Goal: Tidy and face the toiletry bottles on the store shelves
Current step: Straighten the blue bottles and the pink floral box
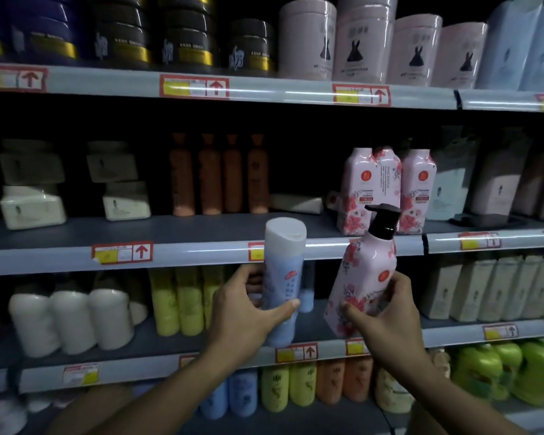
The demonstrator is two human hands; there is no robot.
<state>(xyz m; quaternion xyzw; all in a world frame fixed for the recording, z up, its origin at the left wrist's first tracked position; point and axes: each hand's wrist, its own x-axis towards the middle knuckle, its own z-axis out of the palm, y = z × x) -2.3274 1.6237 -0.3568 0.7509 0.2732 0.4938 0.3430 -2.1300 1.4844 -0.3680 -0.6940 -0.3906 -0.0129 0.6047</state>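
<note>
Shelving (201, 246): grey metal tiers, each front edge carrying red-and-yellow price tags (122, 253) with arrows. Lighting dim, edges blurred.

Top tier: squat dark jars with gold bands (187, 36), then tall pink cylindrical canisters (307, 39), glossy, printed with a black dress motif.

Middle tier: pale blocky tubs stacked in twos (32, 183), four slim orange bottles (215, 174) upright in a row, then a group of pink floral bottles (387, 186) with square shoulders (contents not visible, walls opaque).

Lower tier: rounded white bottles (69, 318), yellow-green cylinders (176, 299) beside them.

Held items, both in front of the shelves, off any tier:
- Pink floral pump bottle (363, 277), glossy plastic, black pump head, tilted with its top leaning right. Right hand (387, 321) grips its lower body, thumb on the front face, fingers curled round the right side.
- Light blue bottle (283, 277), smooth cylinder with white flip cap, nearly upright. Left hand (248, 309) wraps its lower half, thumb across the front.

The two held bottles are near each other, not touching.
</note>
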